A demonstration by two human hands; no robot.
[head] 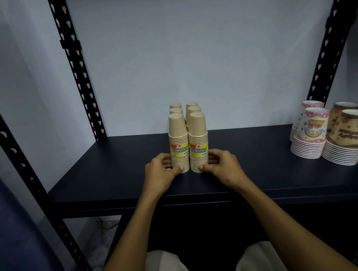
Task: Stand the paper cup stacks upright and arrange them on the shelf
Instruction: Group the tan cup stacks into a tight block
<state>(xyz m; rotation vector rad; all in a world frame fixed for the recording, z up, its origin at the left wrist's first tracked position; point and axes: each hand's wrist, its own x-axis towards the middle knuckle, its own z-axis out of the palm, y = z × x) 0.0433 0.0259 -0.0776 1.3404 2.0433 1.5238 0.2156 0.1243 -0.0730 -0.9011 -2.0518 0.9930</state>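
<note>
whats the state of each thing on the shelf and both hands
tan stacks: six, upright, two rows side by side
left hand: grips front left stack's base
right hand: grips front right stack's base
pink stacks: two, upright, far right
brown stacks: two, upright, beside pink
shelf: holds all stacks

One head-worn camera looks forward and down. It sits close over the dark shelf (pixel 105 178), facing the wall (pixel 189 50).
</note>
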